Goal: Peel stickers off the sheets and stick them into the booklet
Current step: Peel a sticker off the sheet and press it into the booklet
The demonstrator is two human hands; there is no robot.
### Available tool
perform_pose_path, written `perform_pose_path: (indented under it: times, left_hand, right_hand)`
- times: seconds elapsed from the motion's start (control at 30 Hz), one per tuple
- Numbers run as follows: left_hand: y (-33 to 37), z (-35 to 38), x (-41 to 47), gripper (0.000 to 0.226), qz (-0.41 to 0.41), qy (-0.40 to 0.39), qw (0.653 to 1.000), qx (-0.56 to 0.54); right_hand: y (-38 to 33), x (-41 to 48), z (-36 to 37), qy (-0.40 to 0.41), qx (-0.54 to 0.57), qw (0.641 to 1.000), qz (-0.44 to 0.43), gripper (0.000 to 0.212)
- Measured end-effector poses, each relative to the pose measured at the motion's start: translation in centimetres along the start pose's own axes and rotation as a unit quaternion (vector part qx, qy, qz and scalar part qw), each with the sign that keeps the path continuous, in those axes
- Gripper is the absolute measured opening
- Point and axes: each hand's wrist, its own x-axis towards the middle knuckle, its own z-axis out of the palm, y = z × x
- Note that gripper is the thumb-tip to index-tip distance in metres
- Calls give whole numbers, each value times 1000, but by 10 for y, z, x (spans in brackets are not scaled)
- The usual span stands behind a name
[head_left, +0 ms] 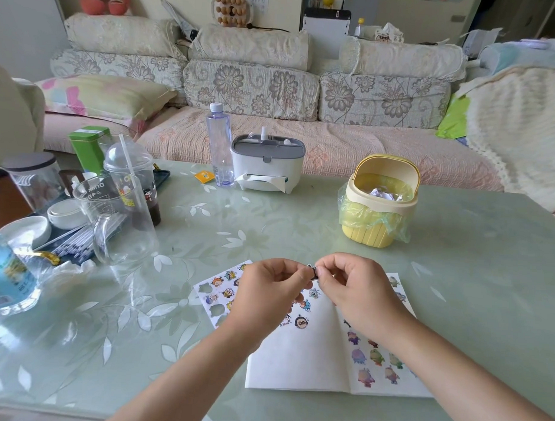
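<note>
Pale green, leaf-patterned surface [301, 223] runs from the near edge, where both forearms come in from below and angle toward each other. Between them the booklet [296, 362] lies open and flat, its near edge a little back from the surface's near edge. Its left page is mostly bare and its right page carries rows of coloured stickers.

Above the booklet's far part the left hand [267, 292] and right hand [355, 291] are raised and meet, knuckles up and fingers curled. The fingertips of both pinch one small dark sticker [312, 270] between them, clear of the page. The sticker sheet [216, 293] lies flat just left of the booklet, partly under the left hand, with several cut-out gaps showing.

Open room lies to the right of the booklet and in the wide band beyond the hands. To the left it is tighter: a water bottle [6, 276] stands at the left edge, with a glass jug [118, 217] and a domed cup [132, 180] further back.

Farther off, right of centre, stands a yellow bin [376, 226] lined with a green bag. Near the far edge are a tissue box [266, 166] and a clear bottle [220, 145] just beside it. A floral sofa [252, 93] runs along behind.
</note>
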Motion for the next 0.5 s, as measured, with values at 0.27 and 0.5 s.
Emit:
perform_pose_path:
  times: [0.27,0.5]
  left_hand:
    - [-1,0,1,11,8,10,1000,10]
    - [-5,-2,1,3,89,56,991,82]
  right_hand:
    - [-1,0,1,1,27,999,18,23]
    - [-4,2,-1,6,84,994,64,19]
